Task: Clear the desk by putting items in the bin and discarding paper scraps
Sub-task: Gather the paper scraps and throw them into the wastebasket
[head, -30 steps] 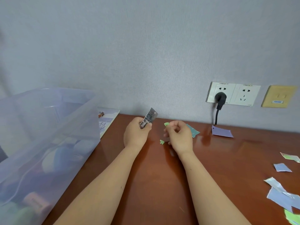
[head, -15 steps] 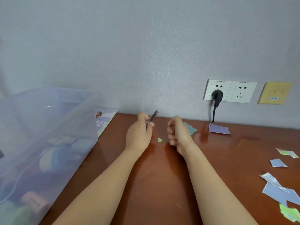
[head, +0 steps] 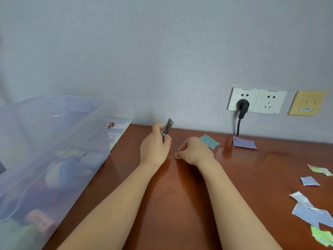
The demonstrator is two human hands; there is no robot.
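At far centre, left grip (head: pixel 155 148) pinches a dark card (head: pixel 167 129); right grip (head: pixel 194 152) curled, contents hidden; I judge bin (head: pixel 54 141) next.

I'm at a wooden desk (head: pixel 180 199) against a grey wall (head: pixel 162 51) with power sockets (head: pixel 257 101): a home room or an office.

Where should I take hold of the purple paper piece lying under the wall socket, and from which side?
Probably pinch the near right corner of the flat purple paper piece, coming from the front. It lies flat on the brown wooden desk, so only an edge gives grip, and the black power cord hangs by its far left corner.
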